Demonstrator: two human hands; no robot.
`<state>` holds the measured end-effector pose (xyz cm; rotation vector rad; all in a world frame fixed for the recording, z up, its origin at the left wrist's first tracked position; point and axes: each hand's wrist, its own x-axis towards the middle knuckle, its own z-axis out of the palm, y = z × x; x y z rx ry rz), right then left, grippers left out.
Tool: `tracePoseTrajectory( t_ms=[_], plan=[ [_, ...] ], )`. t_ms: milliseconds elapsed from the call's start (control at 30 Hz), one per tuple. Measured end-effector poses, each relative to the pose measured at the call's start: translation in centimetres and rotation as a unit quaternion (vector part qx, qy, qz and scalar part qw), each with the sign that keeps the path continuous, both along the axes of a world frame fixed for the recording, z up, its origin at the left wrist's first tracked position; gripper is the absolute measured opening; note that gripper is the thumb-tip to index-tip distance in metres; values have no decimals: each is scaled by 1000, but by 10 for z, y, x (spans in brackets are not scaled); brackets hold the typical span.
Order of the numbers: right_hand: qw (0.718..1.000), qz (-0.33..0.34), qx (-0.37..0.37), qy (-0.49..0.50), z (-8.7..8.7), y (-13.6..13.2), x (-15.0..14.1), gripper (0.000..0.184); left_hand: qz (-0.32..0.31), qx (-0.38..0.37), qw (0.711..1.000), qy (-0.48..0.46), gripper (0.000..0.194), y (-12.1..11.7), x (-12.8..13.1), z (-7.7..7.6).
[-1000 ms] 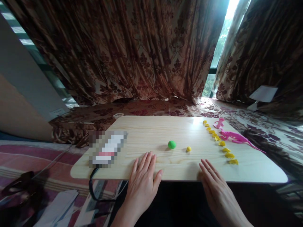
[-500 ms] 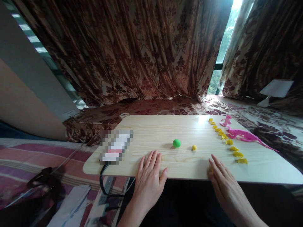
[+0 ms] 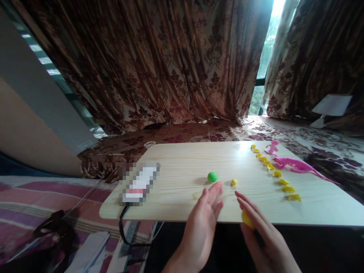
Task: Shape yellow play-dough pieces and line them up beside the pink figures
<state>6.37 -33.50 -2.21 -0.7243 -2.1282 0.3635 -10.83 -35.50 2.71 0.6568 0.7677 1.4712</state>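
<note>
My right hand is over the table's near edge, with a rounded yellow lump of modelling clay held between thumb and fingers. Facing it, my left hand is turned on its side, fingers stretched out and nothing visible in it. A green ball rests just beyond the left fingertips. To its right is a small yellow ball, a short way beyond my right fingertips. Farther right, several flattened, curled yellow pieces form a slanting row.
Pink figures, one a long-tailed lizard shape, lie right of the row on the wooden table. A blurred-out flat object with a black cable is at the left. Curtains hang behind; a white lamp stands far right.
My left hand has lifted from lying flat, turned sideways and moved right. My right hand has shifted left and tilted, bringing the yellow lump into clear sight. The view has shifted slightly.
</note>
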Motion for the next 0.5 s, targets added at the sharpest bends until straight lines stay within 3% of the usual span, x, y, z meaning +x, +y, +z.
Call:
tracePoseTrajectory(
  t_ms=[67,167,333,433,500],
  plan=[
    [998,60,15,7,20,-5,-32,60,-38,-7,992,-116,48,15,15,8],
    [995,83,47,-21,45,6,-64,64,-17,17,986,-167,46,24,31,12],
    [999,-40,-5,2,63,32,-70,54,6,37,982,-186,47,8,35,19],
    [997,19,61,-45,55,16,-71,55,41,19,996,-78,49,8,19,25],
    [992,45,107,-40,52,1,-77,57,81,22,991,99,54,11,13,26]
  ],
)
